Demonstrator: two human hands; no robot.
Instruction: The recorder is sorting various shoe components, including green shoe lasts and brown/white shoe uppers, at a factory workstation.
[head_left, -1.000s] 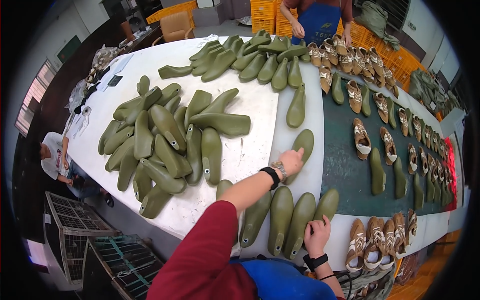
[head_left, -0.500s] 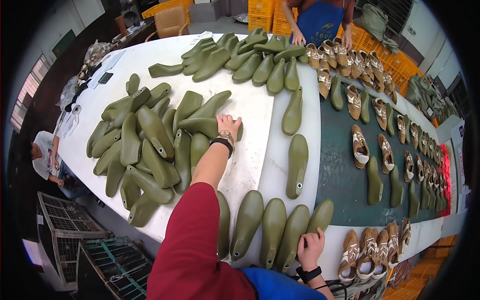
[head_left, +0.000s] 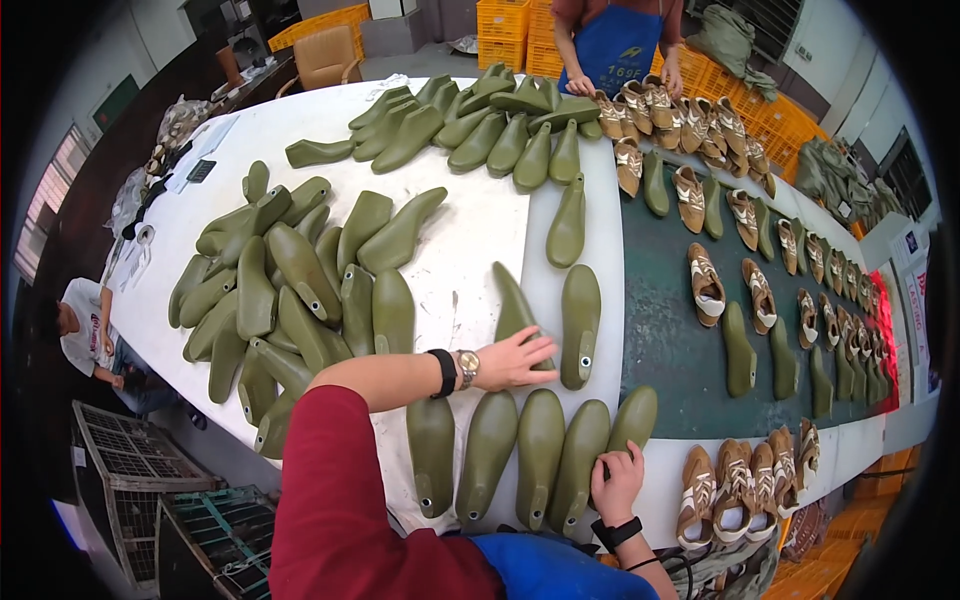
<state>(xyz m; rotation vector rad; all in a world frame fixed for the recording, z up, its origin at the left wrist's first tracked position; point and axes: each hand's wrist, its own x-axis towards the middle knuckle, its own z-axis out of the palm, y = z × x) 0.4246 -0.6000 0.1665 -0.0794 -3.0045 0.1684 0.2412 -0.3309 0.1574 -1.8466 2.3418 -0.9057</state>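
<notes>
My left hand [head_left: 515,361] is wrapped over the heel end of an olive-green shoe last [head_left: 512,305]. That last slants on the white table, just left of another single last [head_left: 580,328]. Along the near edge, several lasts [head_left: 487,455] lie side by side, toes pointing away from me. At the right end of this row my right hand [head_left: 618,480] has its fingers closed around the lower part of a last [head_left: 634,416]. The lower end of that last is hidden by the hand. A heap of loose lasts [head_left: 255,285] lies to the left.
More lasts [head_left: 480,135] cover the table's far side. On the right, a dark green conveyor belt [head_left: 660,350] bears rows of brown-and-white shoes [head_left: 705,285] and lasts. Shoes [head_left: 733,485] also stand near right. A co-worker in a blue apron [head_left: 625,45] stands across; another person [head_left: 85,325] sits at left.
My left hand has moved right and nearer, bringing a last from the heap toward the single lasts. My right hand stays at the end of the near row.
</notes>
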